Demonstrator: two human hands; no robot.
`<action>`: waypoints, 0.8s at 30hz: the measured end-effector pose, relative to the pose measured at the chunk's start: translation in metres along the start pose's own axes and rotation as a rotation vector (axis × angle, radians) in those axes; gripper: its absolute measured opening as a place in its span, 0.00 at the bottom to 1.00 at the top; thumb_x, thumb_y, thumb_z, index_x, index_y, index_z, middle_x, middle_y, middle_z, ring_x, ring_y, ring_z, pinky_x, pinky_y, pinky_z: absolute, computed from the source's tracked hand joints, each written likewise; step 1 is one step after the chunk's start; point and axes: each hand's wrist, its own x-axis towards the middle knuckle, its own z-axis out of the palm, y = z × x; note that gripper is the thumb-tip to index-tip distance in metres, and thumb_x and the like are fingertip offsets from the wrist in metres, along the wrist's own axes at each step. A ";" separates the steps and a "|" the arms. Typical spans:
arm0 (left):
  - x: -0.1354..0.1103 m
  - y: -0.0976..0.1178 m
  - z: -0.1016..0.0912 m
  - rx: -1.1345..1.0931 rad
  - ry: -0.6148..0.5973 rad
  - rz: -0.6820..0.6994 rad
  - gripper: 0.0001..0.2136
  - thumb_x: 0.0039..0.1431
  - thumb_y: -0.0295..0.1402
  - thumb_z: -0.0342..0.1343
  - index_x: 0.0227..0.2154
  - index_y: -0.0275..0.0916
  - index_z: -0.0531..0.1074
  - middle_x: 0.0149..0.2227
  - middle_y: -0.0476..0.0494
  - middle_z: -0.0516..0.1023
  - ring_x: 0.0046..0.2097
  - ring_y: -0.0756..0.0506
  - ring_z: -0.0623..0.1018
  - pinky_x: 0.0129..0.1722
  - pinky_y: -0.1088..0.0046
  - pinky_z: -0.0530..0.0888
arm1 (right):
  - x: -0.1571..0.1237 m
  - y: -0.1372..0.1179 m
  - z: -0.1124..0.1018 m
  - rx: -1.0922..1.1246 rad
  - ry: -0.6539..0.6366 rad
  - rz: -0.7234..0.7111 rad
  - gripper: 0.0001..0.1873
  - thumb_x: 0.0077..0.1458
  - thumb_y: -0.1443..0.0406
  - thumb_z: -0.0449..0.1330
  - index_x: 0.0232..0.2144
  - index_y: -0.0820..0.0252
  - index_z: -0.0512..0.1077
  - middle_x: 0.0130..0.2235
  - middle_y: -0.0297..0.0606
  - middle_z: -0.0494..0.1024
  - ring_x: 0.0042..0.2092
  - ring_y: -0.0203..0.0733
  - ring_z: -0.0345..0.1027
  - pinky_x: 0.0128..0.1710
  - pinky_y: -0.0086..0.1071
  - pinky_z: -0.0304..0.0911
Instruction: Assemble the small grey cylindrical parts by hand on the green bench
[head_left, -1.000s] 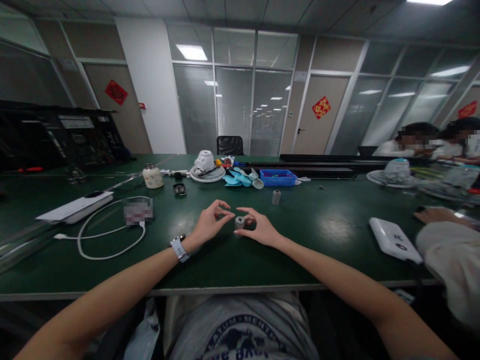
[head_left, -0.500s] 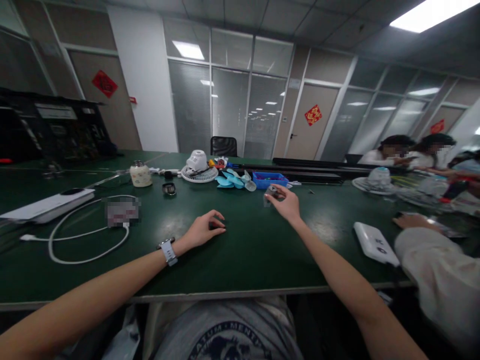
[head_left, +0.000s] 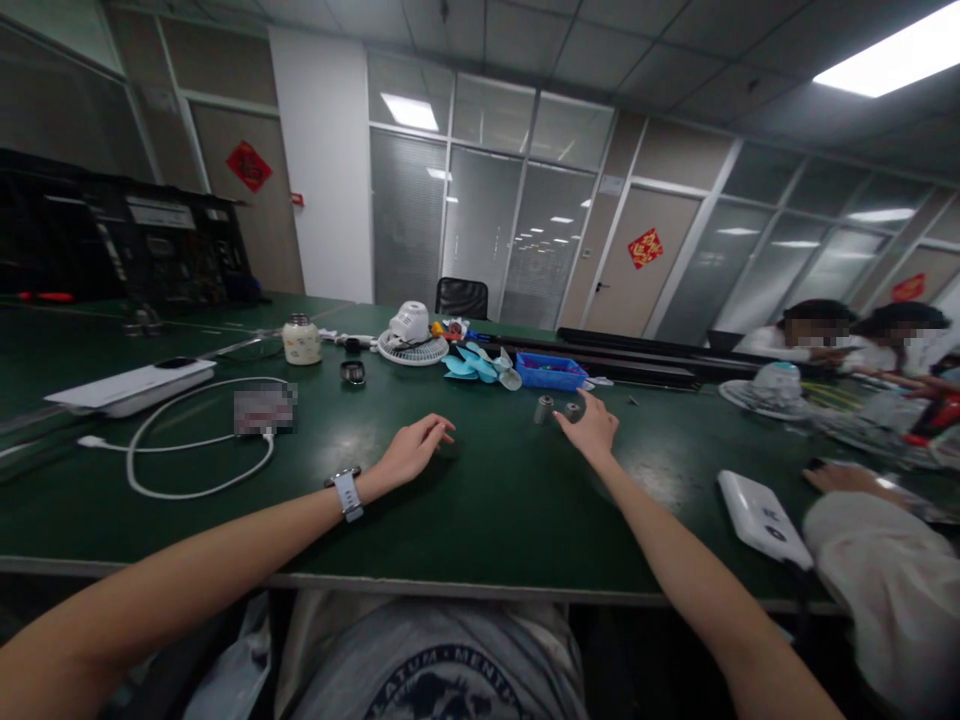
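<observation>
Two small grey metal cylinders stand side by side on the green table (head_left: pixel 487 520), one (head_left: pixel 543 409) left of the other (head_left: pixel 572 410). My right hand (head_left: pixel 592 432) lies just right of them with its fingers spread, the fingertips close to the nearer cylinder and holding nothing. My left hand (head_left: pixel 415 450) rests on the table closer to me, its fingers loosely curled and nothing visible in it. A pale watch (head_left: pixel 346 493) is on that wrist.
Further back are a white fan base (head_left: pixel 411 335), blue fan blades (head_left: pixel 480 365), a blue tray (head_left: pixel 551 371), a small jar (head_left: pixel 301 342) and a dark ring (head_left: pixel 352 373). A white cable (head_left: pixel 187 455) and flat white device (head_left: pixel 131 388) lie left. A white pack (head_left: pixel 765 518) and a co-worker's sleeve (head_left: pixel 892 580) are right.
My right hand carried the small cylinder from in front of me out to the far one, set it beside it and let go. My left hand stayed low on the table.
</observation>
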 end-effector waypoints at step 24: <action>0.000 0.006 -0.001 0.086 0.103 0.058 0.11 0.57 0.32 0.41 0.29 0.39 0.69 0.23 0.51 0.72 0.28 0.48 0.72 0.31 0.73 0.66 | -0.089 -0.128 0.006 0.313 -0.462 -0.731 0.07 0.53 0.60 0.65 0.35 0.52 0.79 0.44 0.36 0.80 0.54 0.46 0.65 0.52 0.42 0.56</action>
